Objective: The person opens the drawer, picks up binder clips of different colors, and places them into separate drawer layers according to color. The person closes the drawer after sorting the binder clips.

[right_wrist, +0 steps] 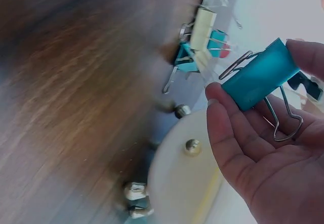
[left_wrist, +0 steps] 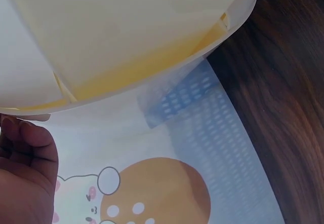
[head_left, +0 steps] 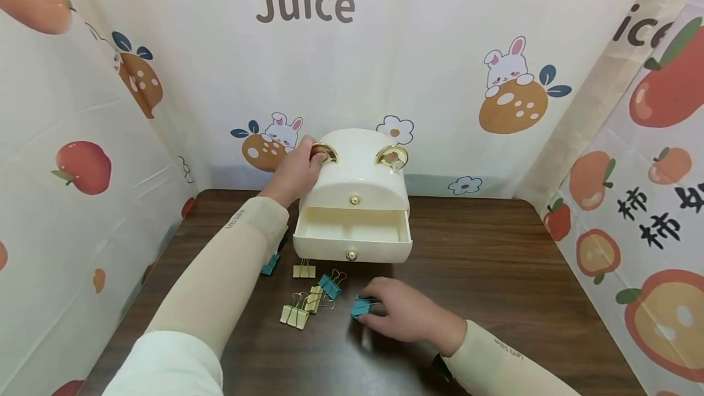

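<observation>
While the left hand (head_left: 293, 173) is holding the cream drawer box (head_left: 357, 173): its grip is curling around the left gold handle (head_left: 328, 148), at the top of the box.
Right hand (head_left: 404, 311): its grip is pinching a teal clip (head_left: 360, 307) between thumb and fingers, in front of the box toward the bench's near edge, about midway between the side edges.
Drawer box: it is standing by the middle of the bench's (head_left: 484, 249) far edge, its front facing the near edge.
Lower drawer (head_left: 324, 247): it is sticking out, its pale inside showing.
Loose clips: three pale yellow clips (head_left: 294, 317) and a second teal clip (head_left: 330, 286) are lying close together before the drawer, left of the middle; a third teal clip (head_left: 270, 264) is lying nearer the left edge, beside the left sleeve (head_left: 220, 274).
Backdrop: a printed cloth (head_left: 423, 29) is hanging beyond the far edge.
</observation>
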`<state>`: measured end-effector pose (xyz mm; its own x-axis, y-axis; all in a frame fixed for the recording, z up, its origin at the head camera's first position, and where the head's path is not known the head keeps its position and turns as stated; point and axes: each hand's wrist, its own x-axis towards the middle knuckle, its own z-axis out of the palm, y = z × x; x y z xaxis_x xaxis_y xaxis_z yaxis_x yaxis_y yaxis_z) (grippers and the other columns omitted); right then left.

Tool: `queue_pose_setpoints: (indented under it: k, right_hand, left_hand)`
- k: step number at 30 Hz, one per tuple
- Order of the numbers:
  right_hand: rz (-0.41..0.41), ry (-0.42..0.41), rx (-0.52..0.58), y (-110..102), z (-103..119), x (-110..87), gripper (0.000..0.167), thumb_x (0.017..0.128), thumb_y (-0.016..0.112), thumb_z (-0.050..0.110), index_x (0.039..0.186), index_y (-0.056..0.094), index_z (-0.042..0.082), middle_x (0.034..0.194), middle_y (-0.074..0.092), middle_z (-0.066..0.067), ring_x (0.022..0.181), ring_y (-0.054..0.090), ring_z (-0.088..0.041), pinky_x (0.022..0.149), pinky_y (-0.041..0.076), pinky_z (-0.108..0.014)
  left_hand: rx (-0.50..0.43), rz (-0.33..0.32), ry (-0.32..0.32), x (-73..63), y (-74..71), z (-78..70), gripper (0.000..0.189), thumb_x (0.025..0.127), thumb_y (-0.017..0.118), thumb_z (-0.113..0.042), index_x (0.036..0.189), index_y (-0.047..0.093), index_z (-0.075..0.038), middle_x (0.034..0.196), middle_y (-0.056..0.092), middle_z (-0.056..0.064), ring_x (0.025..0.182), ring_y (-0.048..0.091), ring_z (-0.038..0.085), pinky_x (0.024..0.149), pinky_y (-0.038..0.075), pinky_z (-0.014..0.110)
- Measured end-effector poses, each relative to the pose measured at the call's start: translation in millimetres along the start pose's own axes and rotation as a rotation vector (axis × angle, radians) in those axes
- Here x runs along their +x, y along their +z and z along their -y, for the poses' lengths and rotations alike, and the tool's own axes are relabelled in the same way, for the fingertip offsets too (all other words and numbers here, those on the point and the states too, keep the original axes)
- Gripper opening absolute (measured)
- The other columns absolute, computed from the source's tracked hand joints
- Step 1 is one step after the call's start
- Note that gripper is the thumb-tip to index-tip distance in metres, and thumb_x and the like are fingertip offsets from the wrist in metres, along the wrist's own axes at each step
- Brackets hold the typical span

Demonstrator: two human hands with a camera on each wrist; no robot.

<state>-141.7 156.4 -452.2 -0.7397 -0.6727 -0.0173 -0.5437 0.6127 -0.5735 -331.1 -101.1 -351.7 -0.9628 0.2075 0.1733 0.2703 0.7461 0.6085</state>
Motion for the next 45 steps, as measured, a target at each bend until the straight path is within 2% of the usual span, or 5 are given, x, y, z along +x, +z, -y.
queue_pose_setpoints:
  k: [21, 27, 32, 35, 45]
  right_hand:
    - [-0.232, -0.177, 0.125, -44.7, 35.2, 16.1, 0.034, 0.097, 0.074, 0.027, 0.126, 0.069, 0.009, 0.120, 0.069, 0.001, 0.111, 0.064, -0.016, 0.098, 0.050, -0.038]
    - [-0.251, -0.162, 0.304, -62.9, 45.8, 21.2, 0.029, 0.098, 0.073, 0.024, 0.124, 0.070, 0.012, 0.113, 0.069, 0.005, 0.103, 0.065, -0.016, 0.091, 0.053, -0.038]
    - [-0.286, -0.106, 0.358, -78.8, 50.3, 29.9, 0.028, 0.098, 0.073, 0.024, 0.123, 0.072, 0.012, 0.109, 0.070, 0.004, 0.098, 0.066, -0.014, 0.082, 0.057, -0.036]
    - [-0.290, -0.087, 0.357, -81.4, 48.5, 38.1, 0.029, 0.098, 0.072, 0.025, 0.124, 0.072, 0.011, 0.107, 0.070, 0.003, 0.096, 0.066, -0.015, 0.077, 0.057, -0.033]
    - [-0.263, -0.091, 0.230, -84.4, 47.0, 66.5, 0.029, 0.101, 0.068, 0.025, 0.123, 0.070, 0.006, 0.110, 0.068, 0.002, 0.098, 0.066, -0.011, 0.086, 0.055, -0.036]
  left_hand:
    - [0.000, 0.016, -0.027, -3.8, -0.3, 1.2, 0.027, 0.111, 0.043, -0.036, 0.120, 0.038, -0.011, 0.114, 0.060, 0.017, 0.098, 0.060, 0.034, 0.085, 0.049, 0.051]
    - [0.014, 0.010, -0.016, -4.0, 0.2, 1.3, 0.026, 0.111, 0.043, -0.035, 0.120, 0.039, -0.011, 0.114, 0.061, 0.017, 0.098, 0.060, 0.034, 0.085, 0.049, 0.051]
    - [0.000, 0.019, -0.035, -1.5, -0.4, -1.8, 0.028, 0.111, 0.044, -0.036, 0.125, 0.038, -0.012, 0.117, 0.059, 0.015, 0.098, 0.060, 0.033, 0.083, 0.051, 0.048]
    - [-0.002, 0.022, -0.044, -0.6, -0.7, -2.5, 0.029, 0.111, 0.044, -0.036, 0.127, 0.038, -0.013, 0.117, 0.059, 0.015, 0.098, 0.060, 0.033, 0.083, 0.051, 0.048]
    - [-0.010, 0.032, -0.052, 0.1, -0.5, -2.3, 0.028, 0.112, 0.043, -0.036, 0.126, 0.038, -0.013, 0.115, 0.059, 0.014, 0.095, 0.061, 0.032, 0.080, 0.052, 0.047]
